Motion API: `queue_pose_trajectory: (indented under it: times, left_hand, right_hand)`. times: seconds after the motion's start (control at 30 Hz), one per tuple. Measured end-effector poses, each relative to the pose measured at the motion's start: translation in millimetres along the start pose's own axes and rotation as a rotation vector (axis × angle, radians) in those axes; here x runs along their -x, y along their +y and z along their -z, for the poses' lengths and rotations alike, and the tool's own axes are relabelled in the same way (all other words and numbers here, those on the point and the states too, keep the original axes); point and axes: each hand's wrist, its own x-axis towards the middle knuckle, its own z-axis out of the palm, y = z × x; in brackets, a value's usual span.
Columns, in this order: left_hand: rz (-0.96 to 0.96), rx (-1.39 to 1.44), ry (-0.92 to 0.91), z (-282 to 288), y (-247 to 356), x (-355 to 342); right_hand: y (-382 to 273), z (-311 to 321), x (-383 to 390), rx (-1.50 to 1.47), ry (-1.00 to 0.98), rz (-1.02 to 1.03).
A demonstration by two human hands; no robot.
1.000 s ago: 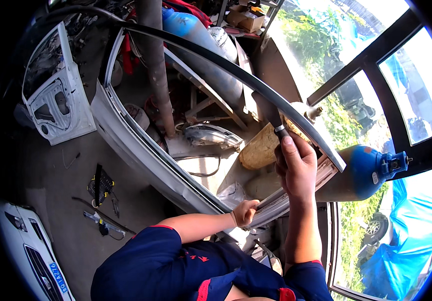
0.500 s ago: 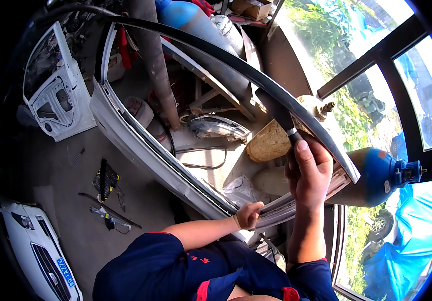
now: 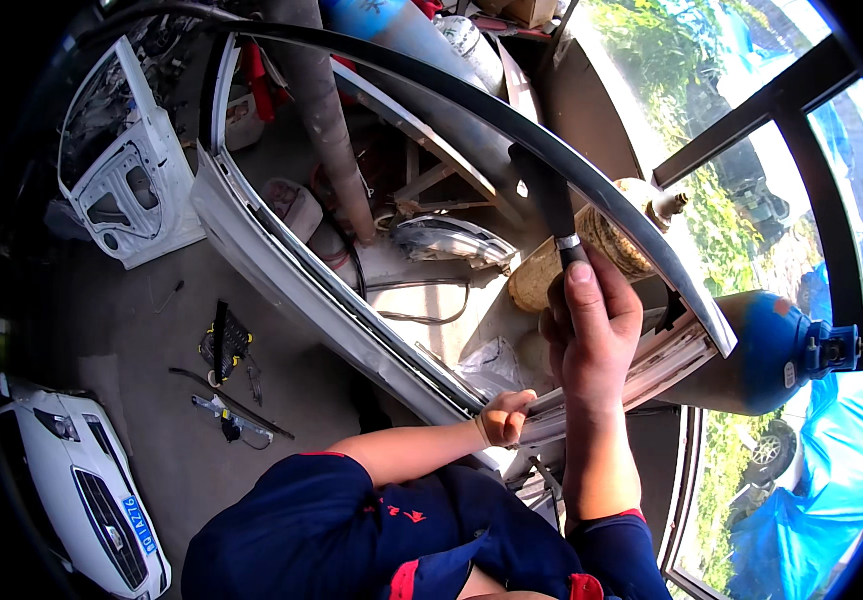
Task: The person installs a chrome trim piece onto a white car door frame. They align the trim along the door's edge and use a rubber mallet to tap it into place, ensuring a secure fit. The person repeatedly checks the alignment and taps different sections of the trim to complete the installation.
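My right hand (image 3: 591,325) is closed round the handle of a black flat-bladed tool (image 3: 546,190) with a metal collar; its blade meets the black trim (image 3: 451,100) along the top of the door's window frame, toward the right end. My left hand (image 3: 504,415), lower down, grips the inner edge of the silver-white car door (image 3: 306,330) just below the window opening, its fingers curled over it. The door lies at a slant across the view. How far the blade sits under the trim I cannot tell.
A white door (image 3: 136,215) stands left, above a white car front (image 3: 81,480). Metal parts (image 3: 231,420) lie on the floor. A grey pole (image 3: 321,120), gas cylinders (image 3: 766,350) and a lamp unit (image 3: 446,240) are behind the door; windows (image 3: 711,200) line the right.
My right hand and the tool have shifted a little up-left along the trim. The door appears slightly further right in the view. My left hand keeps its grip.
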Motion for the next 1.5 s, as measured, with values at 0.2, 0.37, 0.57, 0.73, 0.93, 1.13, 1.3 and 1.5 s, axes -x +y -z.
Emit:
queue_pose_trajectory:
  times: [0.2, 0.37, 0.57, 0.73, 0.93, 1.13, 1.3, 1.5]
  left_hand:
    - [-0.047, -0.022, 0.065, -0.3, 11.6, -9.1]
    - [0.003, -0.019, 0.064, 2.4, 14.4, -14.9]
    - [0.022, -0.032, 0.029, -3.7, 9.3, -11.2]
    - [0.004, -0.037, 0.074, 0.4, 15.6, -14.6]
    - [0.026, -0.069, 0.040, -2.4, 5.2, -10.5]
    - [0.017, -0.055, 0.085, -0.4, 14.7, -13.8]
    - [0.097, -0.037, 0.039, 2.9, 14.1, -12.4]
    - [-0.006, -0.107, 0.073, -4.2, -4.9, -13.0]
  right_hand:
    - [-25.4, 14.4, -6.8, -0.045, -0.048, -0.052]
    - [-28.9, 10.3, -22.0, -0.030, -0.072, -0.127]
    - [-0.3, -8.8, -5.2, -0.112, 0.067, -0.127]
    - [-31.9, 16.3, -28.5, -0.085, -0.076, -0.130]
    - [-16.9, -11.9, -16.0, -0.151, 0.003, -0.139]
    - [-15.6, -14.3, -12.3, -0.229, 0.074, -0.154]
    - [-30.5, 21.6, -40.9, -0.117, -0.089, -0.210]
    - [-9.2, -27.4, -6.7, -0.325, 0.014, -0.241]
